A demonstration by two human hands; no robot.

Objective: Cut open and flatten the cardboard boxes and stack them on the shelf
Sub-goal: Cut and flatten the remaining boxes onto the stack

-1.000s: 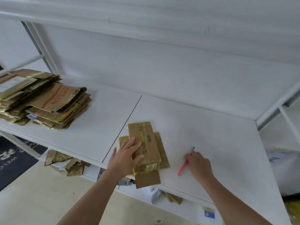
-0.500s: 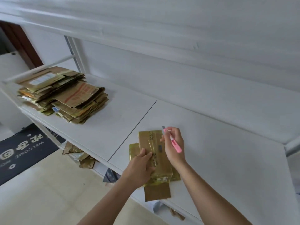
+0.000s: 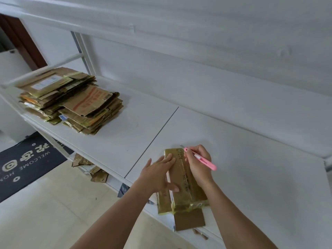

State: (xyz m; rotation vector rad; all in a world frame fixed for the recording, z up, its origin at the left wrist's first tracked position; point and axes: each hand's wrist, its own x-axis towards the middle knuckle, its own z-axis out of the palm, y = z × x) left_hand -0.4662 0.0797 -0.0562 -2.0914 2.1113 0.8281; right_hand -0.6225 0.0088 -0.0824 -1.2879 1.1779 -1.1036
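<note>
1. I am pressing my left hand [image 3: 158,174], fingers spread flat, on the taped cardboard box [image 3: 181,182], which is lying at the shelf [image 3: 251,177] front edge, at 6 o'clock in view.
2. My right hand [image 3: 198,164] is pinching the pink cutter [image 3: 201,159], blade tip at the box's 12 o'clock end.
3. Risk, as I judge it: pulling the blade toward 6 o'clock could skid off the glossy tape into my left fingers [image 3: 168,159].
4. The flattened stack [image 3: 71,99] is sitting at 10 o'clock, well apart.

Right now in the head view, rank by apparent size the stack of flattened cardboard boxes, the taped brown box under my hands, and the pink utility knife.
1. Stack of flattened cardboard boxes, though farther away.
2. Taped brown box.
3. Pink utility knife, clearly smallest.
</note>
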